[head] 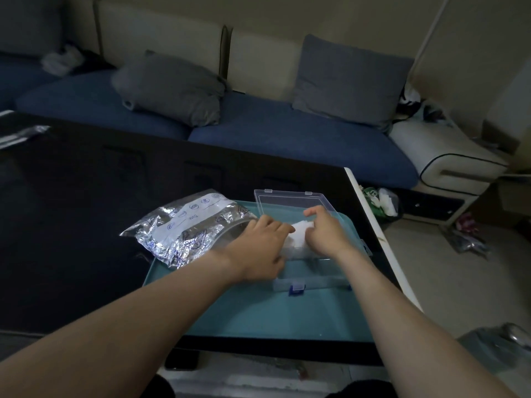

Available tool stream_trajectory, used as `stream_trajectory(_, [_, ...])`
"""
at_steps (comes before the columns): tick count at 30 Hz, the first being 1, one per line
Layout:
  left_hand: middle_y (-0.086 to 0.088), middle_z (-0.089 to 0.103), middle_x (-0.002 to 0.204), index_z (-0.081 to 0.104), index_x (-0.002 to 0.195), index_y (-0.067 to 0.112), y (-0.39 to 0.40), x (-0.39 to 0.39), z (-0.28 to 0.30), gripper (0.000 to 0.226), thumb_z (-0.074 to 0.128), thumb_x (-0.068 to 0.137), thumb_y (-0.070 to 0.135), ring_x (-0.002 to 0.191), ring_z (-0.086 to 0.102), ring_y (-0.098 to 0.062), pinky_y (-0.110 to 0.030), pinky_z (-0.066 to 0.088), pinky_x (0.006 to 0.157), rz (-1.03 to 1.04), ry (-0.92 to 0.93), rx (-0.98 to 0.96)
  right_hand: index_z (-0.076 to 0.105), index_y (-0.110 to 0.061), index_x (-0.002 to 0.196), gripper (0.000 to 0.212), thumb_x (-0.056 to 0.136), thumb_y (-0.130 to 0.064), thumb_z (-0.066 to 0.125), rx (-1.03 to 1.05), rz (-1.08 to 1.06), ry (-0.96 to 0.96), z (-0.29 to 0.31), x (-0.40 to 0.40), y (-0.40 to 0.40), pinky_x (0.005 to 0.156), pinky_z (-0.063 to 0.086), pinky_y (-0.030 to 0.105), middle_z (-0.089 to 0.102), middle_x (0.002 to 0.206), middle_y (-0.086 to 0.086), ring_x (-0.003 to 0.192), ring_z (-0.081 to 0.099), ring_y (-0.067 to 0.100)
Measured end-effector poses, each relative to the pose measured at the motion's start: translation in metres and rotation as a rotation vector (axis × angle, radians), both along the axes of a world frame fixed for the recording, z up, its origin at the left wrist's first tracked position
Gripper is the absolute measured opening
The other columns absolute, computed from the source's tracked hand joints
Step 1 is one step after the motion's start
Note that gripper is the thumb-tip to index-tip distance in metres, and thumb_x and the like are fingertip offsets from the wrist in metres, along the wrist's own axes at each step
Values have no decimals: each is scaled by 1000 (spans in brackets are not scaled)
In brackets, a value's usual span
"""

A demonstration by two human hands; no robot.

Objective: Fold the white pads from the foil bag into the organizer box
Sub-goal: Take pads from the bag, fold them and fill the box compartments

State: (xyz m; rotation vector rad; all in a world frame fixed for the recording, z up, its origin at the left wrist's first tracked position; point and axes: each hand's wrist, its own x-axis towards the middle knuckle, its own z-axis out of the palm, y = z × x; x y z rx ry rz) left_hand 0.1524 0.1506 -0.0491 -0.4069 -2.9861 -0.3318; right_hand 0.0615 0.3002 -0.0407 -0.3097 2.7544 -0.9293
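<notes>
A clear organizer box (310,282) with blue latches lies open on a teal tray (258,311), its lid (290,201) flat behind it. White pads (300,228) sit inside the box between my two hands. My left hand (258,245) lies over the box's left side, fingers reaching onto the pads. From the right, my right hand (324,228) holds the pads with curled fingers. A crinkled foil bag (186,225) with a white label lies to the left, partly on the tray, its mouth by my left hand.
The tray sits on a black table (71,211) whose white right edge (373,225) runs beside the box. A blue sofa (287,133) with grey cushions stands behind the table. Bags and clutter lie on the floor (445,268) at the right.
</notes>
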Motion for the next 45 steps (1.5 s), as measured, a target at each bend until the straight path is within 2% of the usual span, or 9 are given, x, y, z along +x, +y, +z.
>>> stream_trajectory(5, [-6,45,139,41,138,13,3,-6,-6,52,50,90,32,132,29,-26,-39,20,109,-39,3,-117,59,-9,122,37,89,-18,73,67,-142,119,12,6,2,78,40,23,65,111,7,102,64,22])
stream_trajectory(9, [-5,46,138,46,134,13,4,-9,-11,49,50,89,32,130,30,-27,-39,23,108,-48,5,-131,78,-12,94,9,88,-17,73,130,-174,162,16,6,8,76,45,22,74,97,3,74,58,14])
stream_trajectory(18, [-4,44,136,41,134,15,6,-9,-15,49,50,88,30,126,34,-24,-39,26,107,-29,18,-58,72,-20,88,7,84,-22,77,-19,-210,34,10,6,8,83,46,24,72,101,-3,91,62,12])
stream_trajectory(22, [-4,40,142,36,141,14,9,-10,-14,57,51,88,30,129,32,-24,-39,24,108,-23,50,-52,69,-9,108,29,85,-26,77,-46,-225,17,14,6,7,90,50,33,69,111,9,107,64,25])
stream_trajectory(25, [-4,39,145,38,140,13,10,-11,-15,55,49,89,31,132,31,-25,-40,23,110,-18,30,-88,63,-13,122,39,86,-25,76,-39,-219,-22,11,4,7,98,47,34,62,119,6,116,59,24])
stream_trajectory(30, [-3,38,145,44,135,15,10,-13,-16,50,49,89,34,134,27,-26,-42,21,110,-10,-17,-121,70,-20,90,13,82,-14,79,-47,-228,72,9,3,10,79,44,25,59,87,-9,87,55,10])
stream_trajectory(33, [-2,39,145,45,134,15,10,-15,-15,51,51,87,34,137,24,-26,-43,19,110,-22,-45,-117,69,-21,76,14,83,-16,80,-40,-195,163,7,3,10,79,48,26,58,75,-12,78,56,7])
stream_trajectory(39, [-3,46,139,47,129,15,9,-19,-14,52,58,82,35,139,21,-25,-42,15,111,-9,-88,-42,66,-24,71,20,86,-15,77,-139,-242,121,6,-4,19,85,51,28,67,82,-6,90,65,14])
stream_trajectory(45, [-4,47,139,45,134,17,9,-18,-9,57,60,82,34,141,19,-24,-41,13,113,2,-105,-5,76,-13,86,14,88,-26,74,4,-173,46,2,-4,15,82,53,29,74,89,0,87,67,14])
